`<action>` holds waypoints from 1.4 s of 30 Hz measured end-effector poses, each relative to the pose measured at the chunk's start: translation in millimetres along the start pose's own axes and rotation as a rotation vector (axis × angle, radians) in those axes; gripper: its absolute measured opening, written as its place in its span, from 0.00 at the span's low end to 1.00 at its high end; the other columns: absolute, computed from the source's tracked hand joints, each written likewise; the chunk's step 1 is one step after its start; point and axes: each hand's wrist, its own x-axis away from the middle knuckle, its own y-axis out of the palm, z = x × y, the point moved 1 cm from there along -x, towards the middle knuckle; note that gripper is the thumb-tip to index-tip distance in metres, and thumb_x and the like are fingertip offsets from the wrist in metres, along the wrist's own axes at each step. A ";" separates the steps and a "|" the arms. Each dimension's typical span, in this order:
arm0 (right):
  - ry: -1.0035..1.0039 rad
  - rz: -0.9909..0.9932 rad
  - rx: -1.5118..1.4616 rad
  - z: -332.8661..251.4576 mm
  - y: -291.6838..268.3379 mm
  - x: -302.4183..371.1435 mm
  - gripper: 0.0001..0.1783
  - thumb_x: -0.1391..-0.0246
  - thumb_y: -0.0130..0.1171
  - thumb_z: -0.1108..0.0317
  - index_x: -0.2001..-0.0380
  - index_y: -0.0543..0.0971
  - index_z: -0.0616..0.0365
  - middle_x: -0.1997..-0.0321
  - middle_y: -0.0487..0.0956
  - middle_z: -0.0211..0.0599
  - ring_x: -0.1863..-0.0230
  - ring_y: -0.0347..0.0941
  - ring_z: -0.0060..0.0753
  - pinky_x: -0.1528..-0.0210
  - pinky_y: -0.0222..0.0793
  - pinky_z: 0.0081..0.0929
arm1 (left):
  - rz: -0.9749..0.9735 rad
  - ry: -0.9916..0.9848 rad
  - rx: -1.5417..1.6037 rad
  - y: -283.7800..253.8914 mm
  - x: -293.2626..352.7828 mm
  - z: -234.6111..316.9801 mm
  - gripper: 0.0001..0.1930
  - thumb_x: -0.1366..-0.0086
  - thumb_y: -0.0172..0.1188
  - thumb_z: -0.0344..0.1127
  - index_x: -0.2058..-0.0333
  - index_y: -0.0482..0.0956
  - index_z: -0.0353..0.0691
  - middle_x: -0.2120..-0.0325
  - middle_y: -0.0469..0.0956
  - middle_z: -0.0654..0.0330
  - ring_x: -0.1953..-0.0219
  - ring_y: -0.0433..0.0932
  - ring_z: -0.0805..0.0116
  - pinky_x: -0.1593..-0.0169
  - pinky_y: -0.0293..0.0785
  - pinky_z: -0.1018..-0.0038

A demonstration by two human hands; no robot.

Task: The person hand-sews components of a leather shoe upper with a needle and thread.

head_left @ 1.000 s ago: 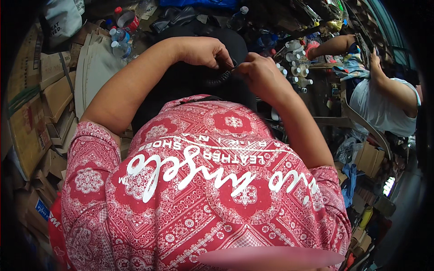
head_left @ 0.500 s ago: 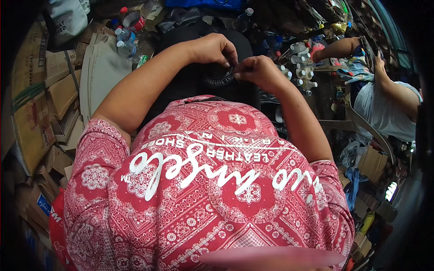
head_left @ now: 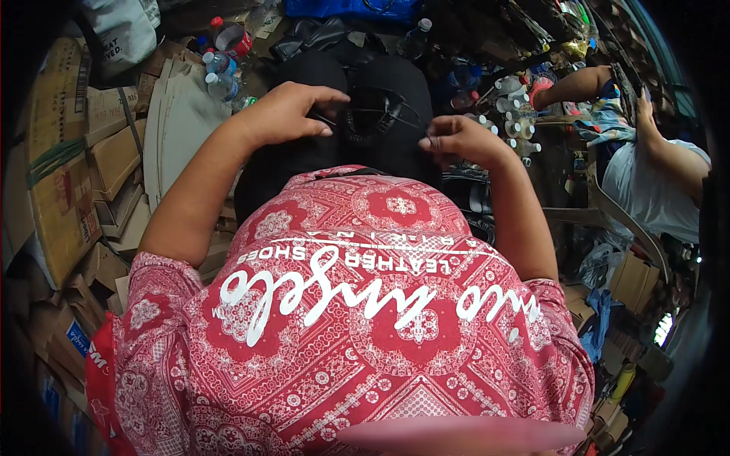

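A black leather shoe upper (head_left: 370,125) with a gathered, ridged edge rests on my lap between my black-clad thighs. Dark thread (head_left: 411,124) strands cross its opening and stretch out to the sides. To the left of it is my left hand (head_left: 300,114), forefinger and thumb pointing towards the shoe upper; a dark strand seems to run into its curled fingers, whose grip is partly hidden. On the other side, my right hand (head_left: 460,142) is closed in a pinch on the thread, apart from the shoe upper. Any needle is too small to make out.
Flattened cardboard boxes (head_left: 65,152) and a pale board (head_left: 176,114) are stacked at left. Plastic bottles (head_left: 220,76) stand beyond the board, and several more capped bottles (head_left: 517,114) at right. Another person's arm (head_left: 650,129) and white garment are at far right.
My hands were together at the shoe upper's edge and have drawn apart, left hand to the left, right hand slightly right and nearer. The thread now stretches between them across the shoe upper.
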 end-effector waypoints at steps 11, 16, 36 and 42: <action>-0.614 0.231 -1.579 -5.3 14.3 -24.7 0.20 0.36 0.39 0.52 0.71 0.70 0.56 0.72 0.70 0.31 0.66 0.67 0.31 0.56 0.63 0.39 | 0.385 0.148 1.473 4.1 -41.1 26.6 0.17 0.31 0.43 0.46 0.65 0.76 0.39 0.70 0.77 0.60 0.69 0.73 0.70 0.62 0.67 0.75; -0.595 0.060 -1.484 -6.2 26.4 -3.8 0.23 0.36 0.38 0.52 0.83 0.62 0.52 0.86 0.55 0.25 0.84 0.50 0.23 0.69 0.56 0.27 | 0.185 0.124 1.614 -1.3 -46.0 6.3 0.21 0.29 0.39 0.47 0.82 0.59 0.46 0.87 0.54 0.68 0.85 0.53 0.76 0.72 0.56 0.77; -0.514 0.248 -1.260 24.8 18.6 27.5 0.20 0.37 0.42 0.55 0.82 0.63 0.51 0.85 0.57 0.25 0.81 0.54 0.25 0.57 0.63 0.37 | 0.299 -0.055 1.558 -16.6 -36.4 -35.0 0.17 0.30 0.42 0.42 0.79 0.66 0.44 0.84 0.63 0.68 0.81 0.64 0.75 0.66 0.66 0.74; -0.285 0.432 -1.149 58.2 5.0 35.2 0.15 0.41 0.52 0.59 0.56 0.73 0.58 0.56 0.75 0.43 0.56 0.73 0.37 0.49 0.68 0.40 | 0.224 -0.321 0.211 -88.0 17.1 -71.2 0.15 0.35 0.53 0.42 0.57 0.76 0.37 0.60 0.77 0.59 0.55 0.74 0.69 0.48 0.67 0.73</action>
